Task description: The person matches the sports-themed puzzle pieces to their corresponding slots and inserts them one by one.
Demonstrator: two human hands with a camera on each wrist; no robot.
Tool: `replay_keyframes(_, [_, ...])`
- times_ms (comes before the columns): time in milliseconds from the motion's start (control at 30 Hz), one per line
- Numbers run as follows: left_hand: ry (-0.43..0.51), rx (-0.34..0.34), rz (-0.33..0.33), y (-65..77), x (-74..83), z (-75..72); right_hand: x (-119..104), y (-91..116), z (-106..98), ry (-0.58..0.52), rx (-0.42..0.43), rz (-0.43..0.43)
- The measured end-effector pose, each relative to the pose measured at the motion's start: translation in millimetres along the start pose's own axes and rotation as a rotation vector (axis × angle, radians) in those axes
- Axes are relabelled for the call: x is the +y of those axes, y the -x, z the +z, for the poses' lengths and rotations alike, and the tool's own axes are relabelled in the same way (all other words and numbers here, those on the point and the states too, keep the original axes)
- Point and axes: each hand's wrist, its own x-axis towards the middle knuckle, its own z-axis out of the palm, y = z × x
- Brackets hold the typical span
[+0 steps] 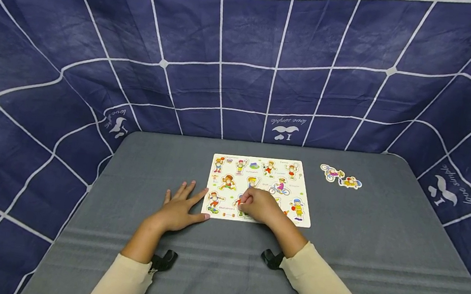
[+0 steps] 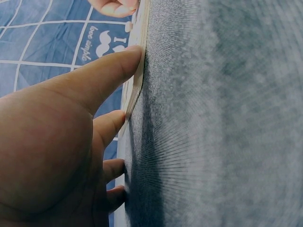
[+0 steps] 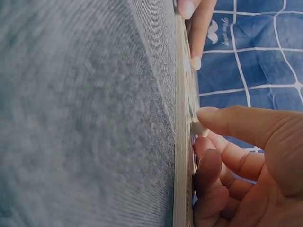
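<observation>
A white wooden puzzle board point(image 1: 262, 165) with printed sports figures lies flat on the grey table. My left hand point(image 1: 180, 211) rests at the board's left side with fingers spread; in the left wrist view its thumb point(image 2: 113, 68) touches the board's edge. Over the front middle of the board, my right hand point(image 1: 260, 205) pinches a small puzzle piece point(image 3: 200, 128) between thumb and forefinger. That piece sits at the board's surface, its picture mostly covered by the fingers. Whether it is seated in its slot I cannot tell.
Two loose puzzle pieces, a motorcycle figure point(image 1: 331, 173) and another colourful one point(image 1: 350, 182), lie right of the board. A blue curtain point(image 1: 243, 88) with white grid lines hangs behind and beside the grey table point(image 1: 374, 245).
</observation>
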Motion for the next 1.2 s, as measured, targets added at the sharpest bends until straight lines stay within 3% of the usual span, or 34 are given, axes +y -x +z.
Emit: replay_keyframes(1200, [0.003,0.005,0.007,-0.4,-1.8,1.3,4.8,0.4,1.5,0.004,0.016,-0.047])
